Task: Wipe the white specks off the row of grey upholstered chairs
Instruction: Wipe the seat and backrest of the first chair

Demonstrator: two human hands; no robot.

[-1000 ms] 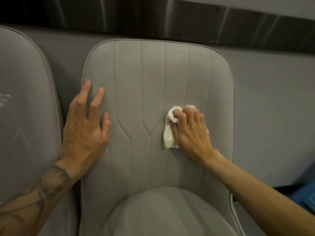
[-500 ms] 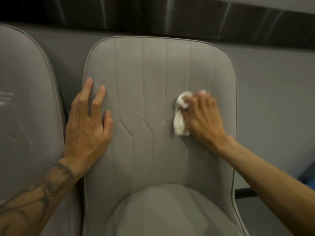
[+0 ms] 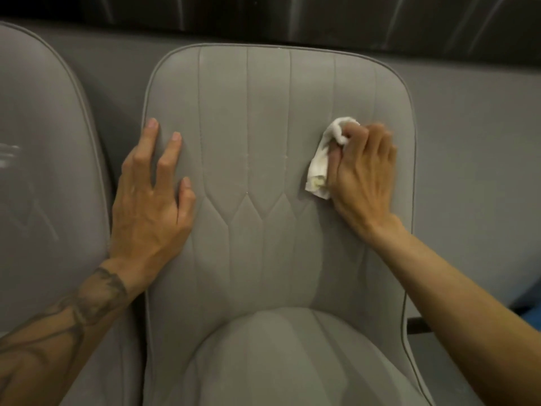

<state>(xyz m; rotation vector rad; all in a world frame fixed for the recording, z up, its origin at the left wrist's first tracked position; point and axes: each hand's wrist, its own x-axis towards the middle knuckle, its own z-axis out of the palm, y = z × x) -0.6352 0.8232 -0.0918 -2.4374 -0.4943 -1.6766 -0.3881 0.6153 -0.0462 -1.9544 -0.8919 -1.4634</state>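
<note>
Head, R hand (image 3: 363, 174), cloth (image 3: 320, 168) higher on chair (image 3: 263, 112)

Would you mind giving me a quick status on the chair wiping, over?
Left hand flat on chair back, bracing. Right hand grips white cloth against its right side. Nothing in the way.

An indoor seating area: grey upholstered chairs (image 3: 263, 136) lined along a grey wall (image 3: 474, 127).

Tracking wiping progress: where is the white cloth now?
Head view: the white cloth lies on the right side of the chair backrest, gripped by the right hand.
</note>
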